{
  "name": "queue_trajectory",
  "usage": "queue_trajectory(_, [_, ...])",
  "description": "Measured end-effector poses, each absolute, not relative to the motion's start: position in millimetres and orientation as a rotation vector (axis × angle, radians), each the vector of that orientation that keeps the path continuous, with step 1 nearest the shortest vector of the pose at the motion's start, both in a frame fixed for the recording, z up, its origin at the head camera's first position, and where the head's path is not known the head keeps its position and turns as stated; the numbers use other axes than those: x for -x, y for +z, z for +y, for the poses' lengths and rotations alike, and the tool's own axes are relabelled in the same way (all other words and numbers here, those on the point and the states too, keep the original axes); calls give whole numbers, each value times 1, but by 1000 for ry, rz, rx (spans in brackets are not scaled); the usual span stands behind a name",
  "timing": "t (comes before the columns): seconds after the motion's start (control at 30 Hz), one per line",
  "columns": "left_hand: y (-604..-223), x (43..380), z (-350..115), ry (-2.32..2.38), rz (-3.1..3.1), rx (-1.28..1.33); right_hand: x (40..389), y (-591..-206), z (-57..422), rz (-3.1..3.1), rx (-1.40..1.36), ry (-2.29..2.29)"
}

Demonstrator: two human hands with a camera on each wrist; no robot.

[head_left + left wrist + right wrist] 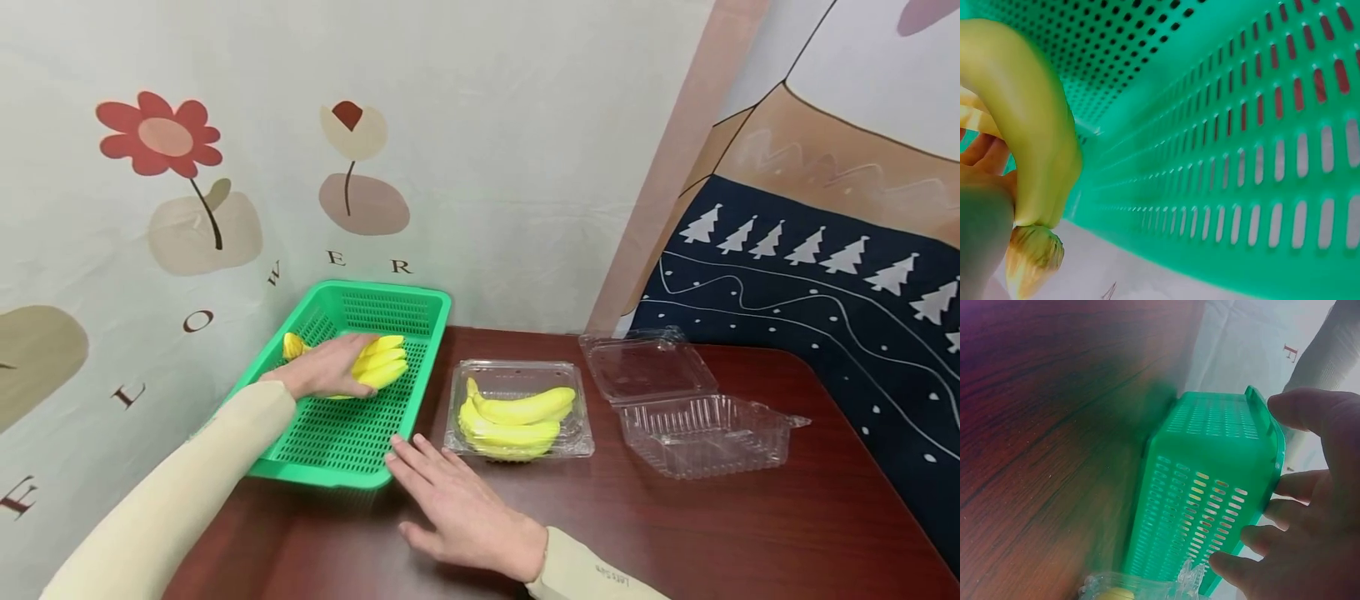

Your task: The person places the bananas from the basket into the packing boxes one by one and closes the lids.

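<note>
Inside the green plastic basket, my left hand grips a bunch of yellow bananas. Its palm lies over the middle of the bunch, thumb on the near side; the banana tips show to the right and the stem end to the left. In the left wrist view the bananas curve down to a brownish stem beside the basket's slotted wall. With fingers straight and spread, my right hand hovers by the basket's near right corner, holding nothing. In the right wrist view its fingers overlap the basket's rim.
Right of the basket, a lidded clear plastic box holds another bunch of bananas. Farther right stands a second clear box, its lid raised. All rest on a dark reddish wooden table, with printed cloth hanging behind.
</note>
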State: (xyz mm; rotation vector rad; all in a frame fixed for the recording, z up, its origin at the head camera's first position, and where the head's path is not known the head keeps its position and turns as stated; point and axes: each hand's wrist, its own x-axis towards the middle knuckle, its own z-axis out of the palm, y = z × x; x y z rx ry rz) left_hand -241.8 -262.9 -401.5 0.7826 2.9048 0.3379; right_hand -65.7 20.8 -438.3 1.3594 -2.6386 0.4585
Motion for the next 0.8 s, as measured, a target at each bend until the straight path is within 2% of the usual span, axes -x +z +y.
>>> queue_trajectory(0.47, [-369, 237, -251, 373, 2928, -895, 63, -434, 29, -2646, -1329, 476])
queue_trajectory(0.8, [-348, 228, -230, 370, 3010, -1049, 56, -420, 63, -2637, -1237, 503])
